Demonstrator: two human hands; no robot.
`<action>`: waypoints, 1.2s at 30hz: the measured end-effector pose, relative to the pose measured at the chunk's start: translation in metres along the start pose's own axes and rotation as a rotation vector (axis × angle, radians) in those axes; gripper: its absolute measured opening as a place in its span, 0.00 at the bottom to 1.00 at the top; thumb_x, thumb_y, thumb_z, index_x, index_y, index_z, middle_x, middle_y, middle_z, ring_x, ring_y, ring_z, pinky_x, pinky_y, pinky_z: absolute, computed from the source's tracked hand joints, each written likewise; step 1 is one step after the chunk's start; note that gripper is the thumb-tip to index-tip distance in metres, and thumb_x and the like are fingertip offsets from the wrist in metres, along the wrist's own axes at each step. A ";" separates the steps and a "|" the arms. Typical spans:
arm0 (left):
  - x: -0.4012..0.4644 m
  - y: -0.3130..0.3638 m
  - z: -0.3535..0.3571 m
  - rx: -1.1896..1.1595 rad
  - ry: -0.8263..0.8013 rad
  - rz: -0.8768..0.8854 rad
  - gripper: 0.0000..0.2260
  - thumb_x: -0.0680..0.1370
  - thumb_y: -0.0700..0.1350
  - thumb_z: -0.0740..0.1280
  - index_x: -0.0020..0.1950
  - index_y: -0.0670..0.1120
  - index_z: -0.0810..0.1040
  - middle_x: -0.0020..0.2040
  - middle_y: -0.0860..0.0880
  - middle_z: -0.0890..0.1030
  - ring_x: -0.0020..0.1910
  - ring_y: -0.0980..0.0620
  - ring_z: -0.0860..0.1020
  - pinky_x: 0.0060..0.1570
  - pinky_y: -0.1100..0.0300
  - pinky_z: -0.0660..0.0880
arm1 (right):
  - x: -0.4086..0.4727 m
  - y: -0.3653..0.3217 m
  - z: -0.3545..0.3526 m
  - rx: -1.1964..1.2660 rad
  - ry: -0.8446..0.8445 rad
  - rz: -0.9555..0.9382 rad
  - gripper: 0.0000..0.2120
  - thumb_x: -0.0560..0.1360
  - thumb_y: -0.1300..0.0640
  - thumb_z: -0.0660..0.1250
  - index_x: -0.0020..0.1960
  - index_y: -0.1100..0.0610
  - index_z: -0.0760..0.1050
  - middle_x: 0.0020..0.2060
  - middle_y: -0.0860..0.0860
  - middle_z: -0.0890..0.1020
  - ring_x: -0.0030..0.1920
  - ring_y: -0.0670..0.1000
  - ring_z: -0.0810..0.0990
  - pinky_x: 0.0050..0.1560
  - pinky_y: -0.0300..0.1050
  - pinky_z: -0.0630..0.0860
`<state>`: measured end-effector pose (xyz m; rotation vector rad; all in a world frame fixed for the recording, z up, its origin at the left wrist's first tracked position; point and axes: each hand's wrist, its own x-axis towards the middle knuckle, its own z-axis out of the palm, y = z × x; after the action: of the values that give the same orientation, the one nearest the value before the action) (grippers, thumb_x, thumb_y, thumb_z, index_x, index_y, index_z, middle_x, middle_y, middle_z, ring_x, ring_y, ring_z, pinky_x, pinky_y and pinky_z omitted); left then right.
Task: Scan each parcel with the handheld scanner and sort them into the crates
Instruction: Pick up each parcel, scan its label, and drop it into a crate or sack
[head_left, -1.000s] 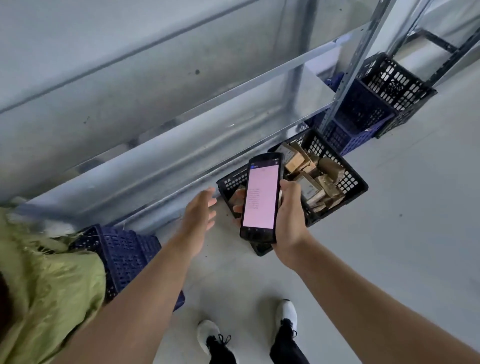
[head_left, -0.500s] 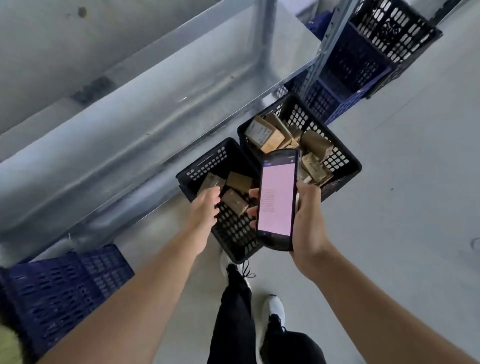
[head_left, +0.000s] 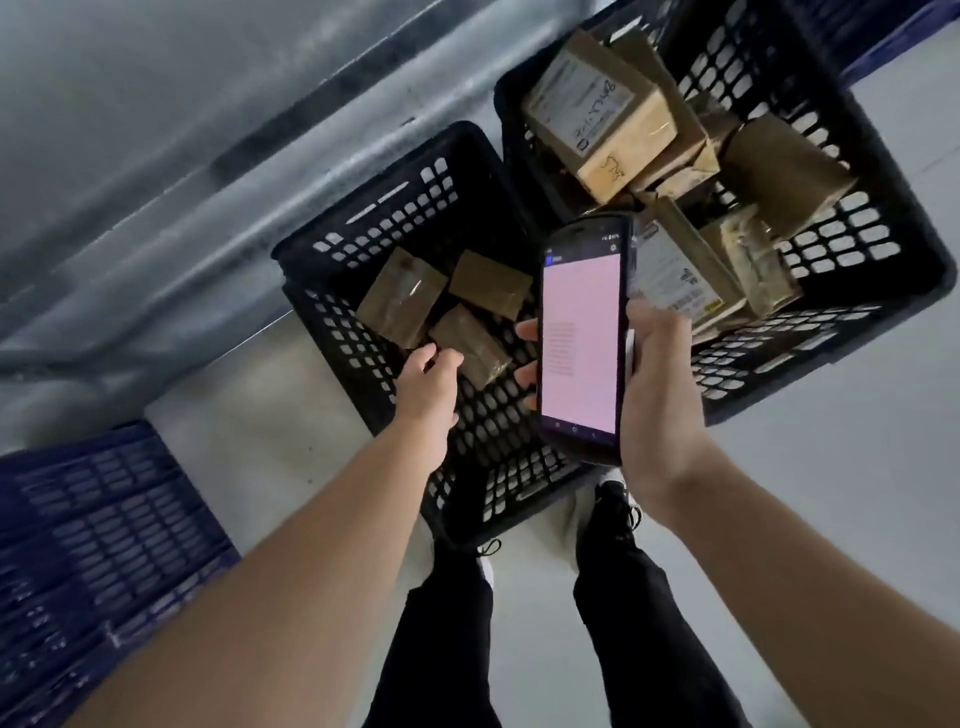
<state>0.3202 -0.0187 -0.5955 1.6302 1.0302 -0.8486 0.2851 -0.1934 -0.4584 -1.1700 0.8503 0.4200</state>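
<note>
Centrally: right hand grips scanner, pink screen up, over the gap between two black crates. Left hand, fingers loosely curled, empty, hovers at the near parcel in left crate. Right crate, upper right, piled with parcels. Blue crate lower left; open floor right.

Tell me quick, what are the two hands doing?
Left hand: holding nothing, fingers loosely curled above a parcel.
Right hand: holding the scanner.
</note>
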 end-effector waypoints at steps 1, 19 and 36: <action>0.018 -0.007 0.009 -0.012 0.026 -0.002 0.25 0.83 0.52 0.67 0.81 0.57 0.68 0.74 0.48 0.73 0.61 0.46 0.78 0.60 0.48 0.79 | 0.018 0.009 -0.005 -0.022 -0.018 -0.005 0.32 0.77 0.40 0.49 0.61 0.57 0.83 0.53 0.57 0.88 0.48 0.58 0.84 0.46 0.52 0.79; 0.183 -0.081 0.088 -0.084 0.329 0.223 0.52 0.61 0.60 0.78 0.82 0.69 0.58 0.75 0.42 0.69 0.66 0.42 0.78 0.60 0.49 0.81 | 0.135 0.105 -0.048 -0.169 -0.120 0.022 0.28 0.76 0.38 0.50 0.62 0.48 0.83 0.57 0.54 0.87 0.55 0.61 0.86 0.56 0.61 0.82; -0.070 0.004 -0.060 -0.376 -0.102 0.271 0.26 0.86 0.45 0.65 0.79 0.69 0.66 0.62 0.53 0.86 0.57 0.47 0.87 0.54 0.40 0.84 | -0.074 -0.006 0.035 -0.027 -0.059 0.065 0.33 0.74 0.36 0.48 0.54 0.51 0.87 0.43 0.57 0.87 0.41 0.54 0.82 0.40 0.46 0.78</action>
<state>0.2992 0.0222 -0.5156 1.3518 0.8174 -0.5142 0.2554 -0.1532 -0.3935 -1.1514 0.8347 0.5180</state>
